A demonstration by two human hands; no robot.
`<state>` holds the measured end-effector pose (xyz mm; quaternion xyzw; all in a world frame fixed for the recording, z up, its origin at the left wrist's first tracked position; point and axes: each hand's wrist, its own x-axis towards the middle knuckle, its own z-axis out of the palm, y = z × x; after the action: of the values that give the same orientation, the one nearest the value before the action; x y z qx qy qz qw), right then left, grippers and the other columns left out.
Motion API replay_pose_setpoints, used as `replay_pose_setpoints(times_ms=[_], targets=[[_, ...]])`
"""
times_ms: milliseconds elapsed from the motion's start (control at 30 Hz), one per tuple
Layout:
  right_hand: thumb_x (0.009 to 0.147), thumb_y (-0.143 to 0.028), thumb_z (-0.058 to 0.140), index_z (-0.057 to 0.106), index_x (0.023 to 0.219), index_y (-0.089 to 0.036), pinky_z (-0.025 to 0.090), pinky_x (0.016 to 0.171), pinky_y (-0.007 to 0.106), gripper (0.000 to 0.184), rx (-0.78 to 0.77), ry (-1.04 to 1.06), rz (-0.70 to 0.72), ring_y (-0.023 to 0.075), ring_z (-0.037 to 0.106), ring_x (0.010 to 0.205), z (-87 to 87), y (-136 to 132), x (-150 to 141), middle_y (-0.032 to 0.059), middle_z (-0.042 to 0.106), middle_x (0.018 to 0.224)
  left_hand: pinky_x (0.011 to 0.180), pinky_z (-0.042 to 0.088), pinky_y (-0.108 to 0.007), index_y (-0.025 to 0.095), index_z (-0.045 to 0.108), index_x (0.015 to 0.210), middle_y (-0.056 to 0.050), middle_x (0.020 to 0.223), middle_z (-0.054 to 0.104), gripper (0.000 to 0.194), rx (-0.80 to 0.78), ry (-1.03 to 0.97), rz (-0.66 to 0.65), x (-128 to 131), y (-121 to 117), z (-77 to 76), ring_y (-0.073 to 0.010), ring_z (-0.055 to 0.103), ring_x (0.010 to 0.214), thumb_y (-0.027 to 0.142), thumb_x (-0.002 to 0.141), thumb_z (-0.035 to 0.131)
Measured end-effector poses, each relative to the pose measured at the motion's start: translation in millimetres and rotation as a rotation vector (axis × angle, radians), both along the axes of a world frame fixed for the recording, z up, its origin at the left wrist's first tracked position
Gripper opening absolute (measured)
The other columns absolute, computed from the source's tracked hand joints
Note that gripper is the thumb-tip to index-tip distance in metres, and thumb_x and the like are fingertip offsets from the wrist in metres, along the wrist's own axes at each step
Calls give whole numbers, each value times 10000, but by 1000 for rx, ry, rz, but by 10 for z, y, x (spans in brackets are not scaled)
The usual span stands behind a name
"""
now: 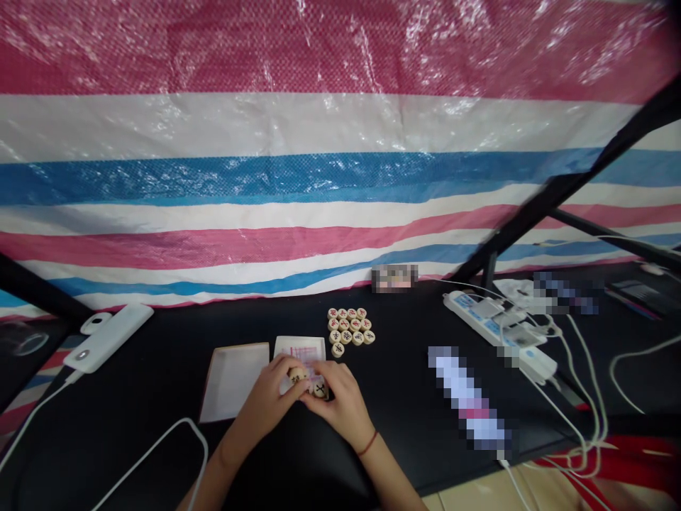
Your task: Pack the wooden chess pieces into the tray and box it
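Observation:
Both hands meet over a small white box (284,345) that holds a folded sheet with red and blue print. My left hand (269,390) has its thumb and fingers closed around round Chinese chess pieces (298,375). From the other side, my right hand (343,401) curls its thumb and fingers around a piece with a black character (320,389). The fingers partly hide the pieces and the box's inside. Beyond the hands, more Chinese chess pieces (345,325) lie in tidy rows, with red characters at the back and black ones nearer.
The white box lid (234,383) lies left of the box. A white device (109,338) with a cable stands at far left. On the right are a power strip (500,333), tangled cables and a blurred-out object (471,401). A striped sheet (266,177) hangs behind the black table.

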<state>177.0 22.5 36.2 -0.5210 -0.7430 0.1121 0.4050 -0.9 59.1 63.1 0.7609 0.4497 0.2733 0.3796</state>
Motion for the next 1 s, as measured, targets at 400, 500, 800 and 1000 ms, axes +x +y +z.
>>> replay_pose_setpoints(times_ms=[400,500,800,1000], targets=[[881,-298,560,653,1090,-176,536,652,309,259,112,211,-419,174,607,748,-89,13,334,119,628,1010,727,510,-282,190,633,953,-39,882,680,236,-90,-237,261,280,268,-312,-167,629,773,371,812,576],[887,-334,541,625,1135,-153,502,568,276,318,33,221,-504,119,532,572,-209,-27,491,92,637,947,696,506,-276,206,631,1029,-17,852,684,297,24,-143,335,205,256,-353,-150,609,706,401,813,577],[927,-439,473,647,990,-171,481,682,327,326,-29,29,-557,197,589,728,-491,-74,568,92,685,881,630,514,-251,209,652,1009,2,733,670,300,164,-69,310,117,232,-367,-142,606,623,439,848,545],[950,-374,462,638,1025,-170,469,781,370,280,-54,-65,-473,228,598,852,-469,59,569,105,699,966,821,548,-310,219,627,1138,-54,1044,716,308,184,-51,148,171,197,-400,-189,677,891,342,865,556]])
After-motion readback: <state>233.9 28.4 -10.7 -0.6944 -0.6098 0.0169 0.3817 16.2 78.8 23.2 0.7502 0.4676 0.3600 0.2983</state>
